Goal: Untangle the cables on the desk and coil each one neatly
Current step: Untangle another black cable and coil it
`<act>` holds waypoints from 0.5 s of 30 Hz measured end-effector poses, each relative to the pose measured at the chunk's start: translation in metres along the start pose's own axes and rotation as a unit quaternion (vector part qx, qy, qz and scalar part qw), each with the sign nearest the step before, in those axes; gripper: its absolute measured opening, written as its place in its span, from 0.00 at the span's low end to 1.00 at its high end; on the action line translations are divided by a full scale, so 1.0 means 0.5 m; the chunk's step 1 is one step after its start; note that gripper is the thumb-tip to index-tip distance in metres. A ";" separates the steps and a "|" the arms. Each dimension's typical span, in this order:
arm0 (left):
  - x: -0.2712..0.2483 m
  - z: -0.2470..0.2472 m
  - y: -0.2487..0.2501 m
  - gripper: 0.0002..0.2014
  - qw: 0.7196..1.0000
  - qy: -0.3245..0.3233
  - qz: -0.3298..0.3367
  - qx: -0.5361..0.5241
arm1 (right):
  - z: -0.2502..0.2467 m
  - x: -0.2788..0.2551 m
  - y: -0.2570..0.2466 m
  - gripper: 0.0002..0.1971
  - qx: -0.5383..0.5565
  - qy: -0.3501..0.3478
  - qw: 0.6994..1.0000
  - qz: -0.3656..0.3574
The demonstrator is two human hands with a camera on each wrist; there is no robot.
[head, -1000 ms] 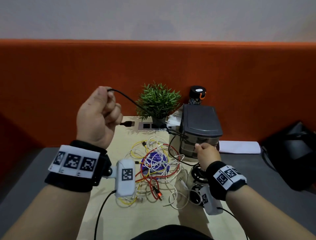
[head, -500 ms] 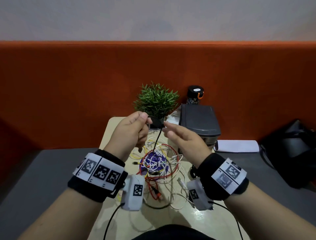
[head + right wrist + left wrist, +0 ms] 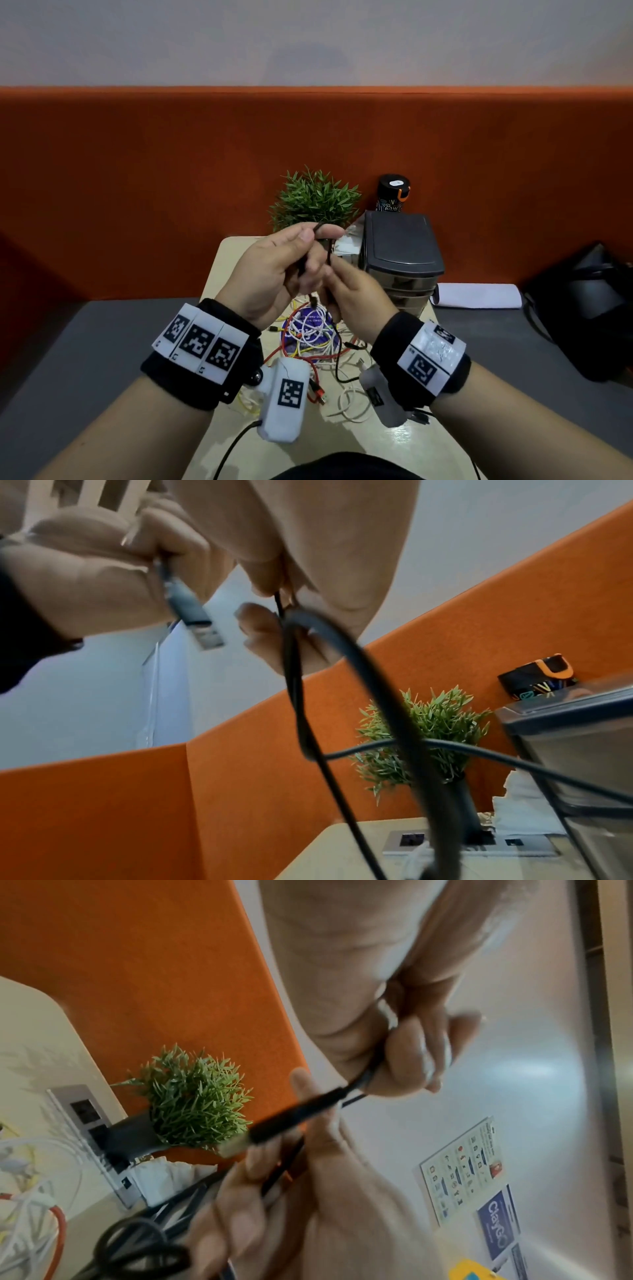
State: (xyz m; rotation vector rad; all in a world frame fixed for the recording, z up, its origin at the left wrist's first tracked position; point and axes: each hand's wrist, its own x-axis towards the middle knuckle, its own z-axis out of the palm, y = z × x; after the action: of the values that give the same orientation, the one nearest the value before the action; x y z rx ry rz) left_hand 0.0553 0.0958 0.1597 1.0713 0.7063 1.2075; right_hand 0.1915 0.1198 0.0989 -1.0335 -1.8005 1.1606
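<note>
Both hands are raised above the desk (image 3: 226, 260) and hold one black cable (image 3: 327, 250). My left hand (image 3: 315, 236) pinches it just behind its USB plug (image 3: 291, 1121), which hangs free below the fingers (image 3: 411, 1056). My right hand (image 3: 329, 274) pinches the same cable a little further along, and a black loop (image 3: 298, 696) hangs from its fingers (image 3: 270, 631). The rest trails down toward the desk. Beneath the hands lies a tangle of white, red and yellow cables (image 3: 308, 337), partly hidden by my wrists.
A green potted plant (image 3: 315, 198), a dark drawer unit (image 3: 400, 246) and a black bottle (image 3: 393, 193) stand at the back of the desk. A socket panel (image 3: 514, 842) is set into the desktop. An orange partition (image 3: 137, 188) runs behind. A black bag (image 3: 589, 308) lies at the right.
My left hand came down from high on the left to the middle. My right hand rose from beside the drawer unit and took hold of the black cable close to the left.
</note>
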 end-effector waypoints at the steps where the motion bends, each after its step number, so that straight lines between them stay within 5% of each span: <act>1: 0.000 -0.001 0.000 0.15 1.000 0.003 0.009 0.002 | 0.001 -0.005 0.001 0.15 -0.040 -0.016 0.999 0.001; 6: -0.004 -0.003 0.005 0.13 0.998 0.005 0.012 -0.054 | -0.005 -0.009 0.022 0.13 -0.130 -0.056 0.990 0.019; 15: 0.015 -0.006 -0.004 0.10 0.997 0.036 0.063 -0.038 | 0.014 -0.027 0.024 0.21 -0.034 -0.096 0.994 0.043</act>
State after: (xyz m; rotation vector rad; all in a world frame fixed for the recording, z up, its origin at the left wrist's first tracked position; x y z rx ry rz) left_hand 0.0550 0.1038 0.1573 1.0248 0.6512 1.3761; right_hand 0.1931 0.1085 0.0832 -1.0787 -1.9741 1.2957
